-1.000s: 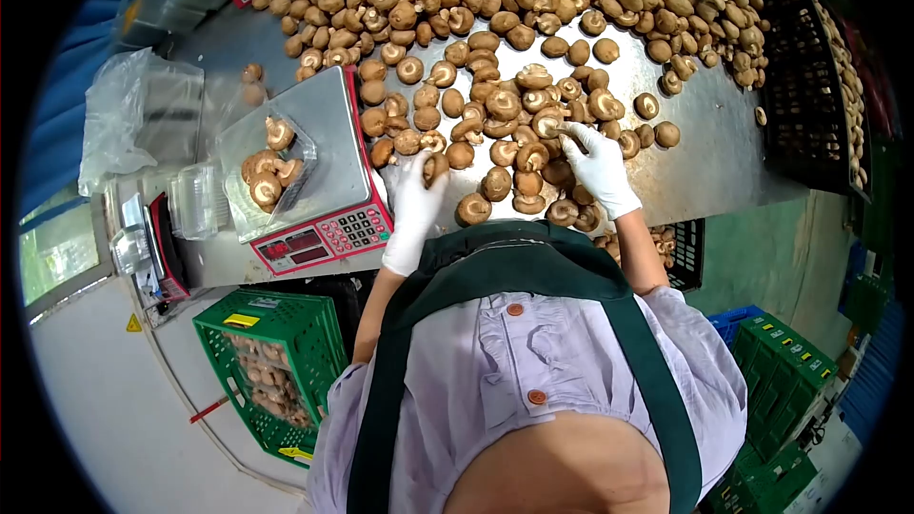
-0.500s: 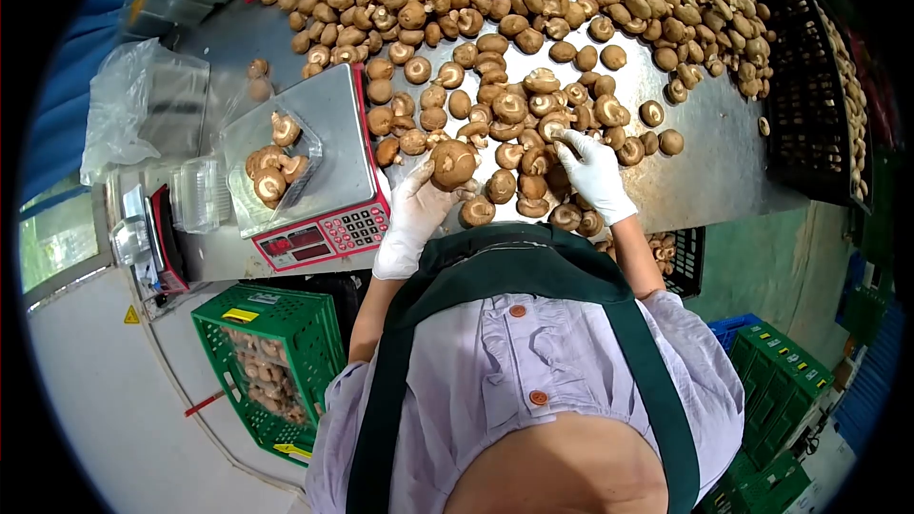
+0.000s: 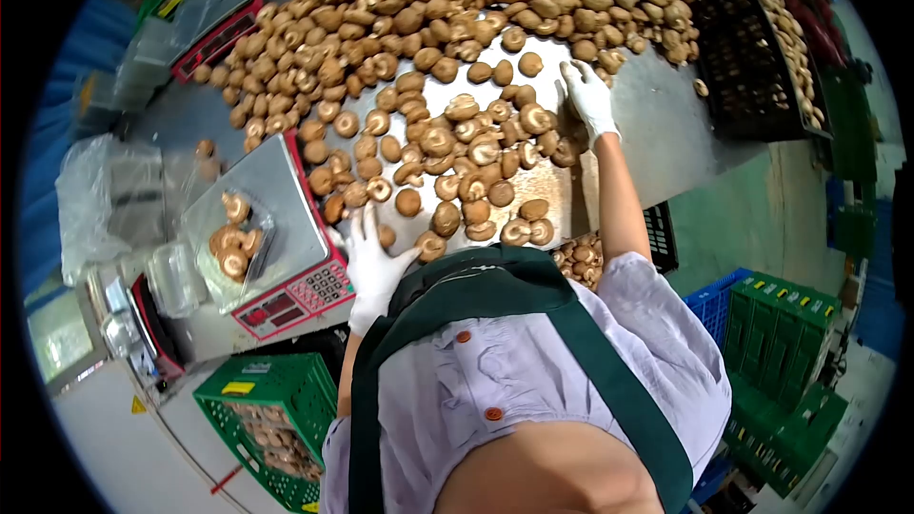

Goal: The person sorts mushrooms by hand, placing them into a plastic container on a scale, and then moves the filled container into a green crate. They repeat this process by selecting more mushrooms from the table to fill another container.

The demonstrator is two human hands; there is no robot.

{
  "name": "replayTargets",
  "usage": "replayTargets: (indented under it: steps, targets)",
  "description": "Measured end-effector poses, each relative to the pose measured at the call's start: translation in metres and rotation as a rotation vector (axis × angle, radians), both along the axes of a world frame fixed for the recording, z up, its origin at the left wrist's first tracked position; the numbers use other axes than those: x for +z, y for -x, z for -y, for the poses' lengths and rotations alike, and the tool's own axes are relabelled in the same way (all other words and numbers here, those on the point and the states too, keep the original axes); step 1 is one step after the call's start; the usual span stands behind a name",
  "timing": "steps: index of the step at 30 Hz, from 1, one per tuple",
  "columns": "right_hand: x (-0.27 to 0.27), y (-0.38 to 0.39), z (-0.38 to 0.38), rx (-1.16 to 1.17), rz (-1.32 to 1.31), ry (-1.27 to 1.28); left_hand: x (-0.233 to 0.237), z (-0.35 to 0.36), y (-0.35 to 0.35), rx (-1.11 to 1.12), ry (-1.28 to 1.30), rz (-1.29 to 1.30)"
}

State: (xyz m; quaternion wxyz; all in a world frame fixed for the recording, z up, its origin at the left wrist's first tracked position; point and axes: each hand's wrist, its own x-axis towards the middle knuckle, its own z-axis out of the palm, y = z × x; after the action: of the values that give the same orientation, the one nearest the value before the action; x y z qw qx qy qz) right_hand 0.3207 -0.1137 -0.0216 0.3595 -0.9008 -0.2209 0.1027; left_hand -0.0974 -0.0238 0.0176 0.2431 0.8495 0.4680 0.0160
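Brown shiitake mushrooms (image 3: 436,141) lie loosely scattered on the metal table, some cap up and some stem up. My left hand (image 3: 371,266), in a white glove, has its fingers spread beside the scale, close to a small mushroom (image 3: 386,235); nothing is held in it. Farther out, my gloved right hand (image 3: 590,100) reaches to the edge of the big mushroom pile (image 3: 533,0), fingers stretched and apart, with no mushroom visible in its grip. A clear plastic tray (image 3: 259,249) holding several mushrooms rests on the red-edged digital scale (image 3: 295,295).
A black crate (image 3: 752,86) of mushrooms stands at the table's right end. Plastic bags (image 3: 100,200) and clear trays (image 3: 173,281) lie at left. Below are a green crate (image 3: 257,400) of packed mushrooms and stacked green crates (image 3: 781,333). A second scale (image 3: 224,33) sits at the back left.
The large mushroom in my left hand has been let go, and that hand's fingers have spread. My right hand has moved away from the loose mushrooms, farther out toward the pile. The view has shifted.
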Motion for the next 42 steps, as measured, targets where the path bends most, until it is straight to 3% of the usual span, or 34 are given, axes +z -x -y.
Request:
replayTargets:
  steps: [1,3,4,5,7,9,12,15,17,18,19,21,25,27,29,32,34,35,37,39,41,42]
  targets:
    - [0.003,-0.006,-0.001,-0.026,-0.069,0.002,-0.001,0.001,0.002,-0.025,-0.013,-0.012]
    - [-0.015,-0.014,-0.005,0.042,-0.447,-0.399,-0.021,0.002,0.010,-0.109,0.051,0.071]
    - [-0.021,-0.018,-0.009,0.142,-0.274,-0.287,-0.011,0.005,0.000,-0.095,0.102,-0.064]
    - [-0.026,-0.025,-0.014,0.196,-0.373,-0.164,-0.012,0.001,-0.005,-0.106,0.099,-0.062]
    - [-0.003,-0.008,-0.027,0.252,-0.575,-0.188,-0.015,-0.006,-0.012,-0.230,0.124,0.086]
    - [-0.007,0.018,-0.047,0.367,-0.547,-0.252,-0.024,-0.011,-0.022,-0.229,0.137,0.137]
    - [-0.004,0.044,-0.068,0.660,-0.458,0.045,-0.028,-0.024,-0.045,-0.214,0.256,0.288]
    - [-0.014,0.051,-0.075,0.835,-0.434,0.071,-0.030,-0.022,-0.066,-0.188,0.345,0.381]
    - [-0.009,0.057,-0.074,0.892,-0.408,0.126,-0.048,-0.021,-0.075,-0.156,0.533,0.567]
    - [-0.002,0.057,-0.072,0.915,-0.423,0.138,-0.032,-0.014,-0.085,-0.086,0.746,0.674]
    - [0.005,0.057,-0.070,0.939,-0.441,0.152,-0.045,-0.016,-0.087,-0.169,0.615,0.655]
    - [0.010,0.054,-0.059,0.932,-0.540,0.096,-0.048,-0.009,-0.097,-0.167,0.667,0.677]
    - [0.017,0.049,-0.024,0.841,-0.631,0.263,-0.049,0.004,-0.124,-0.343,0.632,0.632]
    - [0.024,0.045,0.000,0.751,-0.748,0.250,-0.030,0.013,-0.140,-0.361,0.900,0.708]
    - [0.020,0.038,0.029,0.704,-0.723,0.226,-0.027,0.020,-0.154,-0.372,1.040,0.614]
    - [0.030,0.031,0.072,0.618,-0.704,0.370,-0.015,0.039,-0.177,-0.491,0.979,0.505]
    - [0.033,0.038,0.104,0.599,-0.660,0.335,0.009,0.057,-0.190,-0.599,1.108,0.326]
    - [0.036,0.037,0.123,0.520,-0.642,0.388,-0.028,0.069,-0.198,-0.665,1.022,0.340]
    - [0.048,0.038,0.153,0.441,-0.586,0.344,-0.019,0.083,-0.211,-0.770,0.858,0.276]
    - [0.062,0.028,0.179,0.498,-0.621,0.457,-0.014,0.103,-0.221,-0.902,0.783,0.203]
    - [0.075,0.029,0.198,0.437,-0.620,0.644,-0.023,0.129,-0.224,-1.023,0.929,0.297]
    - [0.084,0.030,0.207,0.436,-0.538,0.606,-0.017,0.139,-0.220,-1.093,0.795,0.333]
